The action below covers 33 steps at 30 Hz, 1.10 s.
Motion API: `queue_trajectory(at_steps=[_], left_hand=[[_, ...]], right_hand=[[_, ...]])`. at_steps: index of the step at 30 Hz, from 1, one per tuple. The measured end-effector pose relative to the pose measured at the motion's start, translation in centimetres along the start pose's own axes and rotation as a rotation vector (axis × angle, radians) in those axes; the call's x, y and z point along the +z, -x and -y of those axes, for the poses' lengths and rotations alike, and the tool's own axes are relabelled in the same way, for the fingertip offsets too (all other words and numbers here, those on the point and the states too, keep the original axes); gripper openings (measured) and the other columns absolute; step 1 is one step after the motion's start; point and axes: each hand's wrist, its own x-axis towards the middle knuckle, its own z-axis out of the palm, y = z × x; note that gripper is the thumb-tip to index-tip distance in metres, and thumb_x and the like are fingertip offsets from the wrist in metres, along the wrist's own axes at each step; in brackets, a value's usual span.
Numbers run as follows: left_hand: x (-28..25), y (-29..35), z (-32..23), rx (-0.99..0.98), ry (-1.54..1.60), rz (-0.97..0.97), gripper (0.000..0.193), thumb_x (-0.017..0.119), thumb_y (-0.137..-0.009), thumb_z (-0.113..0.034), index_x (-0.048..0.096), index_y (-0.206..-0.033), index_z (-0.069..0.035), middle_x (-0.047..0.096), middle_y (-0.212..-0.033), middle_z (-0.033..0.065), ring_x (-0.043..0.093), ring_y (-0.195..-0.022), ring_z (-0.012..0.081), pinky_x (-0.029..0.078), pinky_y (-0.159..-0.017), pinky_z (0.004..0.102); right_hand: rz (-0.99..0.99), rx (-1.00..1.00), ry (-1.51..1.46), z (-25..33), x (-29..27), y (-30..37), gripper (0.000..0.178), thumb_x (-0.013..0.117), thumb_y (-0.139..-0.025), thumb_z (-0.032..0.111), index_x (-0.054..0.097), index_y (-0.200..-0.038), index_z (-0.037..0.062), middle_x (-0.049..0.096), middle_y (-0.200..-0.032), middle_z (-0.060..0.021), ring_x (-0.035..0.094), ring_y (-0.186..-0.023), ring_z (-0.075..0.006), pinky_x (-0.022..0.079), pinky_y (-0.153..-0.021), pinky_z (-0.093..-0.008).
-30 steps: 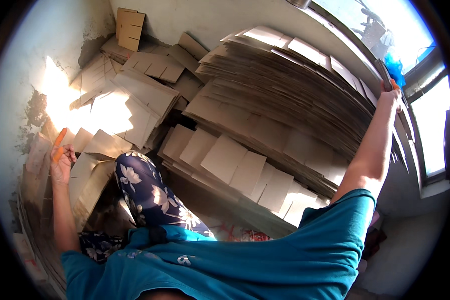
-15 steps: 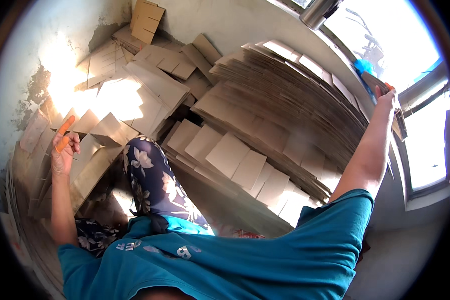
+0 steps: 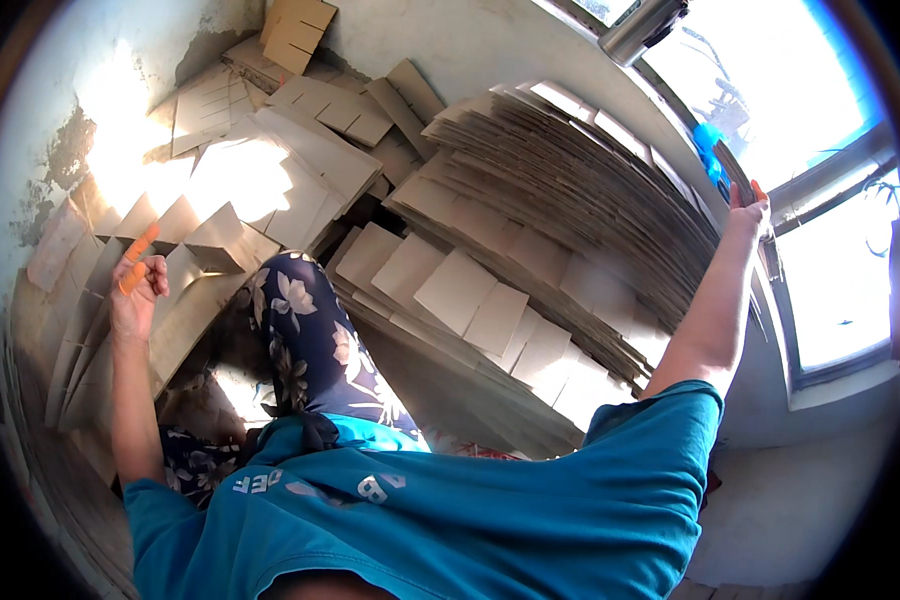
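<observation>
My right hand [image 3: 749, 205], with orange finger covers, is raised at the right beside the window. It is closed around a thin bundle of brown cardboard sheets [image 3: 734, 168], seen mostly edge-on; their lower part is partly behind the hand. On the left, my left hand [image 3: 140, 288] hovers near upright folded cardboard pieces [image 3: 98, 310]. Orange covers sit on its thumb and forefinger. Those two are stretched out, the other fingers are loosely curled, and nothing shows between them.
A tall leaning stack of cardboard sheets [image 3: 570, 180] fills the middle right. Slotted cardboard pieces [image 3: 335, 115] lie heaped in the far corner. My knee in flowered trousers [image 3: 295, 300] is between the piles. A window frame [image 3: 805, 185] and a metal cylinder [image 3: 640, 35] stand at the right.
My right hand has moved a little to the left with the cardboard sheets still in it. The left hand has shifted slightly right, its fingers held much the same.
</observation>
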Motion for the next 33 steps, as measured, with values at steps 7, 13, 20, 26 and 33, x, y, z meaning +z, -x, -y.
queue_trajectory(at_steps=[7,13,20,26,33], left_hand=[[-0.3,2.6,-0.6,0.118,-0.059,0.009,0.087,0.064,-0.074,-0.054,0.041,-0.130,0.009,0.060,-0.078,0.0062,0.053,-0.063,0.0108,0.044,-0.055,0.0239],[4.3,4.3,-2.0,0.134,-0.023,0.028,0.078,0.065,-0.077,-0.049,0.045,-0.126,0.008,0.064,-0.092,0.0095,0.059,-0.078,0.0132,0.049,-0.068,0.0264],[3.7,8.6,-4.2,0.226,0.167,0.087,0.079,0.057,-0.082,-0.056,0.043,-0.130,0.006,0.060,-0.113,0.0147,0.058,-0.105,0.0202,0.043,-0.092,0.0336],[-1.8,16.9,-4.3,0.207,0.271,-0.178,0.073,0.071,-0.075,-0.045,0.048,-0.125,0.004,0.060,-0.108,0.0075,0.058,-0.096,0.0140,0.047,-0.084,0.0274],[-5.7,28.3,-2.5,0.335,0.219,-0.726,0.056,0.074,-0.070,-0.010,0.050,-0.119,0.006,0.062,-0.101,0.0082,0.061,-0.089,0.0129,0.051,-0.083,0.0261]], right_hand=[[0.350,-0.166,-0.270,-2.0,2.9,19.9,0.013,0.065,-0.079,0.004,0.063,-0.083,-0.0082,0.050,-0.109,-0.0210,0.060,-0.083,-0.0272,0.061,-0.065,-0.0343],[0.800,0.077,-0.324,-2.9,5.1,39.4,0.043,0.060,-0.079,0.003,0.045,-0.120,-0.0005,0.058,-0.097,-0.0136,0.062,-0.073,-0.0242,0.056,-0.051,-0.0375],[1.311,0.574,-0.385,-2.4,7.3,57.9,0.074,0.080,-0.064,0.019,0.041,-0.122,-0.0070,0.057,-0.101,-0.0168,0.062,-0.080,-0.0246,0.057,-0.057,-0.0341],[1.946,0.935,-0.299,-5.5,6.0,68.9,0.080,0.081,-0.064,0.021,0.038,-0.126,-0.0052,0.058,-0.110,-0.0150,0.057,-0.102,-0.0228,0.047,-0.091,-0.0343],[2.179,1.040,-0.277,-3.0,5.4,79.6,0.055,0.078,-0.071,0.010,0.052,-0.117,-0.0044,0.062,-0.105,-0.0085,0.056,-0.098,-0.0157,0.043,-0.087,-0.0281]])
